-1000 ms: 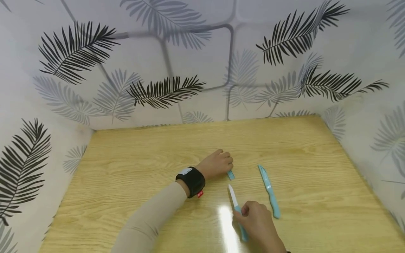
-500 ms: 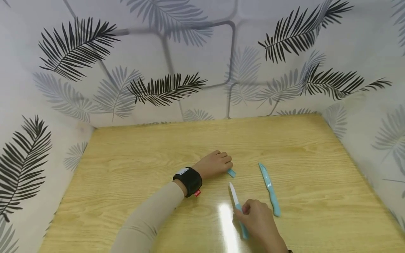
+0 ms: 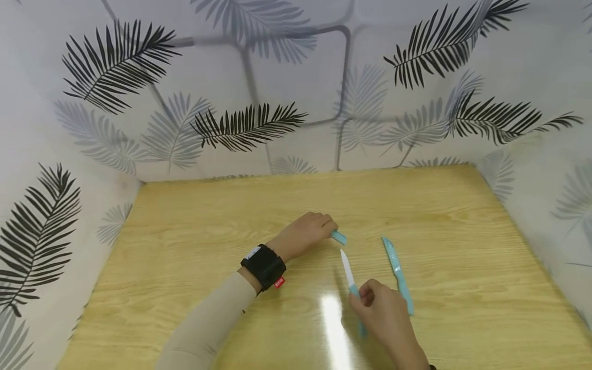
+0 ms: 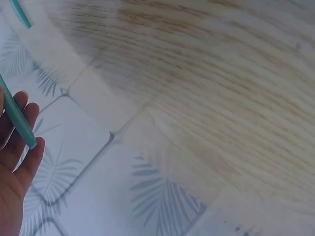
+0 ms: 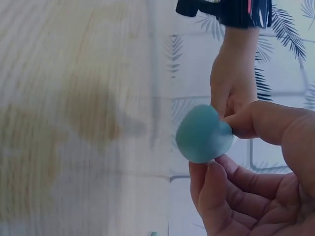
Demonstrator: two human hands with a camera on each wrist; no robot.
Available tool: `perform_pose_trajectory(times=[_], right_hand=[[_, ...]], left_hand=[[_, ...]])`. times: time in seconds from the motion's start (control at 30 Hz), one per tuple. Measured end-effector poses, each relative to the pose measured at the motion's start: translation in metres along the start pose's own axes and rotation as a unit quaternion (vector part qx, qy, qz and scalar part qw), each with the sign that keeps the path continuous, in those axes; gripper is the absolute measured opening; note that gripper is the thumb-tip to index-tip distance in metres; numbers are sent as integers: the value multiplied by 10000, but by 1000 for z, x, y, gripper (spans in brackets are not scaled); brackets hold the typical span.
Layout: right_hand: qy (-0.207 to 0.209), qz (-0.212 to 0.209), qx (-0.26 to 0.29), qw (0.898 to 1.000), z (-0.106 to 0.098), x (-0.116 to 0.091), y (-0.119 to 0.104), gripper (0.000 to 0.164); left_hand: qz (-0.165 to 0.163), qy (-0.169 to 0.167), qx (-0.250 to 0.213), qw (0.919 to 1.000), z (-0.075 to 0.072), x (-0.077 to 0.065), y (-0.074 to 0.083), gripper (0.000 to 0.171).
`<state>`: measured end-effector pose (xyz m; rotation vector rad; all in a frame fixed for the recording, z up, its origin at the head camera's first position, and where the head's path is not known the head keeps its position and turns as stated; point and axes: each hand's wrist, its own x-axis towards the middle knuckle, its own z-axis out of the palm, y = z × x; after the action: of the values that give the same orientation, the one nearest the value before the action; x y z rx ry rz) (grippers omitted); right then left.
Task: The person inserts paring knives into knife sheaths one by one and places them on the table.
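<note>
My left hand [image 3: 302,234] grips a narrow light-blue knife sheath [image 3: 339,237], its near end sticking out past the fingers. The left wrist view shows the sheath [image 4: 18,120] lying across the fingers. In my right hand [image 3: 384,313], thumb and fingers pinch the light-blue handle of a small knife [image 3: 347,270] with a white blade. Its tip points away from me, just short of the sheath's near end and apart from it. Seen end-on in the right wrist view is the handle's rounded butt [image 5: 199,135]. To the right, a second light-blue knife [image 3: 399,275] lies on the table, apparently sheathed.
The wood-grain table [image 3: 208,216] is bordered at the back and sides by leaf-patterned fabric [image 3: 296,77]. A black band [image 3: 263,267] wraps the left wrist. Glare shines on the tabletop near the right hand.
The left hand has shifted slightly left and back, turning the sheath's open end more toward the right. The right hand has raised the knife and brought its tip nearer the sheath.
</note>
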<state>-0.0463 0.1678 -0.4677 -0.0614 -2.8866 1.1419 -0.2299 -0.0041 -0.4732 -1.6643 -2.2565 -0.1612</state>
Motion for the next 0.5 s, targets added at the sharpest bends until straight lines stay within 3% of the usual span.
perform_pose_trajectory(times=[0.17,0.3,0.5], right_hand=[[191,-42,-105,9998,-4,2,0,14],[218,-112,-68,9997,-3,2,1,14],[562,-598,-203,9964,-4,5,3,12]], left_hand=[[-296,207,-422,9985,-14,-10,-2,16],[-564,498,-394,9964,-31,-22,-2,19],[-801,811,-274,9931,-55,-36,0,24]])
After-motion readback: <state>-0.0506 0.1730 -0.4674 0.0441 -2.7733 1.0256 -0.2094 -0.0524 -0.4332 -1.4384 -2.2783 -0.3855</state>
